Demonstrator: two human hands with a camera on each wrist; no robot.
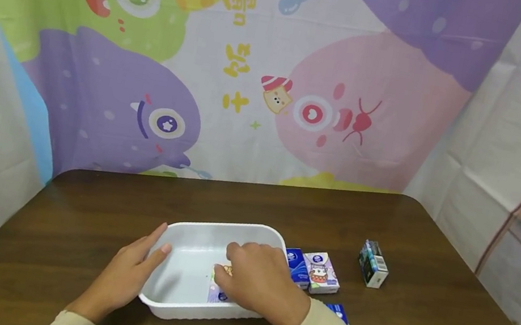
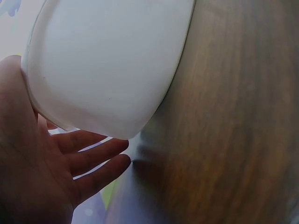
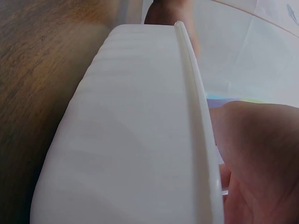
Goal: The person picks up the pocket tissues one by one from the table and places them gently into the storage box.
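A white plastic tray stands on the brown table. My left hand is at its left end, thumb along the rim. In the left wrist view, the long fingers are straight and spread along the outer wall. My right hand reaches over the front right rim into the tray and holds a lilac tissue pack with yellow print. The thumb lies at the pack's left side; the other fingertips are largely hidden. In the right wrist view, the tray's outer wall covers most of the fingers.
To the tray's right lie a blue tissue pack and a white printed one. Another blue pack shows beyond the right sleeve. A small box with a barcode stands farther right. A cartoon-print cloth hangs behind the table.
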